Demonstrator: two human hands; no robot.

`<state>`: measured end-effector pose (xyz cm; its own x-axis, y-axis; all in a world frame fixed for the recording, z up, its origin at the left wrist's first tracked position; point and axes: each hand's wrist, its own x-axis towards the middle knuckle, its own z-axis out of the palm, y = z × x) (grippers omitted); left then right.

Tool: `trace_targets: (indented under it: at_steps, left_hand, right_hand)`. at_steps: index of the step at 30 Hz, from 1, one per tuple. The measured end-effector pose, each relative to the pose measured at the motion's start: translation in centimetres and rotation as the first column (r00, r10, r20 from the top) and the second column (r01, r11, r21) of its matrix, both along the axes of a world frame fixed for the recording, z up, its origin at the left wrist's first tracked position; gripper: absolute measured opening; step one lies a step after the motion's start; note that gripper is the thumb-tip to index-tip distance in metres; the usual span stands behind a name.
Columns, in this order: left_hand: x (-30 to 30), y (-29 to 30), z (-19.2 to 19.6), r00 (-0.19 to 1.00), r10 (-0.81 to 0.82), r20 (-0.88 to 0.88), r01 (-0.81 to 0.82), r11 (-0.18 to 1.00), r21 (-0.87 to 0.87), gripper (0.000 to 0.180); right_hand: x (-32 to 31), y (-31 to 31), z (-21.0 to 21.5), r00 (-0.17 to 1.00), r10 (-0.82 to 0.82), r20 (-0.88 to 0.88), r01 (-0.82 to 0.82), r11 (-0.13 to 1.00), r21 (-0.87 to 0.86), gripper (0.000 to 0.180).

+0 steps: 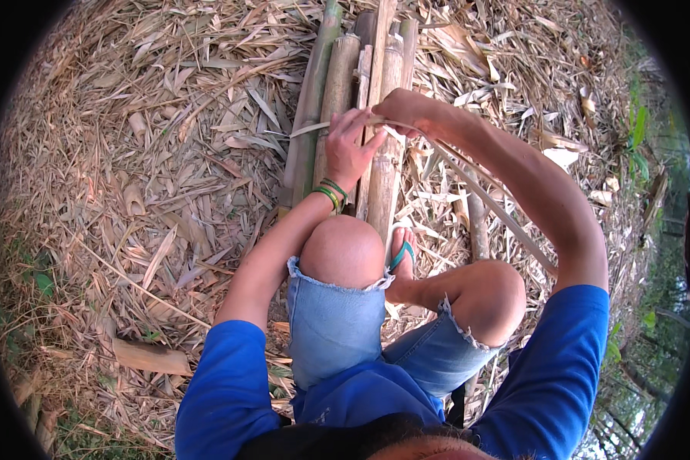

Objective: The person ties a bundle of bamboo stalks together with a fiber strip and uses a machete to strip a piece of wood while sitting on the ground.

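Above a row of bamboo poles [337, 84] on the leaf-strewn ground [207, 100], both hands hold a thin pale bamboo strip [311, 129] crosswise. The left hand [348, 156] pinches it, thumb and fingers drawn close, over the middle of the row; one short end sticks out to the left of its fingers. Just beside it, the right hand [402, 113] is curled narrowly around the strip, back of the hand upward; the exact grip of its fingertips is hidden. To the right, lengths of strip slant down beneath the right forearm [514, 153] toward the elbow. Green and yellow bands [330, 195] circle the left wrist. Nearer the body, the left knee [343, 249] is bent beside the poles' near ends.
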<state>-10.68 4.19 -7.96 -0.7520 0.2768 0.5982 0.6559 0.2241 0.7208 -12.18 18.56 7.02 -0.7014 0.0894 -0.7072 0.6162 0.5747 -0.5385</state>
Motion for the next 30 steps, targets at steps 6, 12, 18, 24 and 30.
trace_targets:
  at_steps: [6, 12, 18, 24, 30]
  left_hand:
    - [0.1, 0.8, -0.5, 0.997, 0.051, 0.066, -0.047, 0.997, -0.061, 0.043]
    - [-0.7, 1.7, -0.3, 0.999, -0.003, 0.054, 0.0, 0.999, 0.054, 0.023]
    - [-2.4, 0.7, -0.3, 0.973, -0.212, 0.092, 0.212, 0.977, 0.009, 0.021]
    - [-3.0, 0.0, 0.2, 0.955, -0.232, 0.187, 0.231, 0.973, 0.029, 0.022]
    - [-1.6, 0.9, 0.5, 0.941, -0.196, 0.277, 0.183, 0.98, 0.074, 0.019]
  right_hand:
    - [1.3, -1.3, 0.2, 0.979, -0.198, 0.056, 0.204, 0.968, -0.147, 0.03]
    - [0.5, 2.0, -1.0, 0.832, 0.534, -0.149, -0.45, 0.808, 0.38, 0.041]
    - [0.1, 0.8, 3.0, 0.382, 0.894, 0.234, -0.593, 0.044, 0.804, 0.013]
    - [4.2, -0.6, 2.7, 0.153, 0.919, -0.364, -0.162, 0.386, 0.908, 0.032]
    - [4.9, 0.3, -2.1, 0.74, 0.343, -0.578, 0.224, 0.685, 0.693, 0.074]
